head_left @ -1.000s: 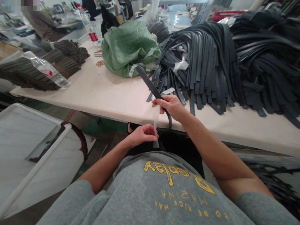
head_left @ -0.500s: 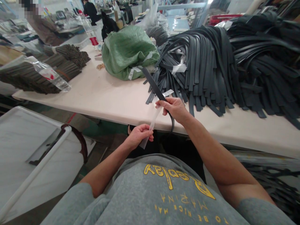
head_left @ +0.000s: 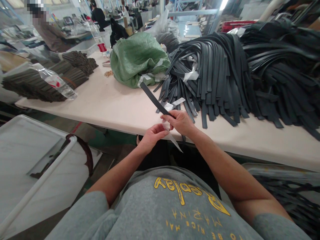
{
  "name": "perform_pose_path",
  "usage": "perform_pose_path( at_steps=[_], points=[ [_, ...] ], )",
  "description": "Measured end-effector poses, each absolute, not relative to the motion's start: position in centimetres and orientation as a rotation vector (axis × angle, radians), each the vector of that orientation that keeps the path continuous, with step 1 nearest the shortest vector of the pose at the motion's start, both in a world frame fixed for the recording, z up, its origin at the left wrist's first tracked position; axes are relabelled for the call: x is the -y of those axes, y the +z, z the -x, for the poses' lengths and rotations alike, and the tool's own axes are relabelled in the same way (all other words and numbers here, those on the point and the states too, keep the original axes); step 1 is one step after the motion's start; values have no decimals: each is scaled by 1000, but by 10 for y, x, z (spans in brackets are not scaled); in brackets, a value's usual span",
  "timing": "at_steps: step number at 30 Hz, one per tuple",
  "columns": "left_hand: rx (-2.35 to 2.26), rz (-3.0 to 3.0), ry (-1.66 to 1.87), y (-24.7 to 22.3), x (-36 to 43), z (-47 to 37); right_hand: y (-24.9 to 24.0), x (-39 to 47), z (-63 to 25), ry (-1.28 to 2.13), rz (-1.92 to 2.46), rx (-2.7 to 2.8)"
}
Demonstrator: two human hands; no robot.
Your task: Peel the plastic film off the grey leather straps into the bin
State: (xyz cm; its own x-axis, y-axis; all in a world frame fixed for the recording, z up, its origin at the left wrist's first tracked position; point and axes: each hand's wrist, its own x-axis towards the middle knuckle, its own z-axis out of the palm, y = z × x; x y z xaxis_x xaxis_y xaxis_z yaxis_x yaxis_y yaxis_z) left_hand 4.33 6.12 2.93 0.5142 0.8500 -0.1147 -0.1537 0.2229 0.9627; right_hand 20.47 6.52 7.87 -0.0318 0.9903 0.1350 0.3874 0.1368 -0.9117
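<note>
Right hand (head_left: 181, 122) grips strap (head_left: 153, 99), left (head_left: 153, 136) pinches apparent film (head_left: 176, 143), near table edge (head_left: 117, 124).

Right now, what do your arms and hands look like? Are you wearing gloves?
No gloves: my left hand and right hand are both bare, with five fingers each. My forearms are bare too, with no watch showing. The short left sleeve and right sleeve are plain grey.

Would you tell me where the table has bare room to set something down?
The tabletop has its widest bare patch between the clear bottle and green sack, reaching the near edge. A narrower strip borders that edge before the black straps. Crowded: under those straps and the brown bundles.
</note>
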Motion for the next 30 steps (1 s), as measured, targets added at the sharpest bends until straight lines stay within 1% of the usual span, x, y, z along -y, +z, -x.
perform_pose_path(
  at_steps=[3,6,15,21,27,30],
  points=[
    [-749,-1072,862,27,-66,-52,76,-67,-203,807,1433,1609],
    [-765,-1020,830,25,-65,-52,71,-70,-204,757,1462,1624],
    [-792,-849,697,26,-44,-26,64,-72,-205,810,1473,1592],
    [-762,-738,520,23,-36,-10,60,-70,-205,800,1466,1587],
    [-770,-799,379,15,-26,11,59,-71,-208,823,1426,1543],
    [-800,-802,365,11,-22,17,62,-71,-208,845,1417,1515]
  ],
)
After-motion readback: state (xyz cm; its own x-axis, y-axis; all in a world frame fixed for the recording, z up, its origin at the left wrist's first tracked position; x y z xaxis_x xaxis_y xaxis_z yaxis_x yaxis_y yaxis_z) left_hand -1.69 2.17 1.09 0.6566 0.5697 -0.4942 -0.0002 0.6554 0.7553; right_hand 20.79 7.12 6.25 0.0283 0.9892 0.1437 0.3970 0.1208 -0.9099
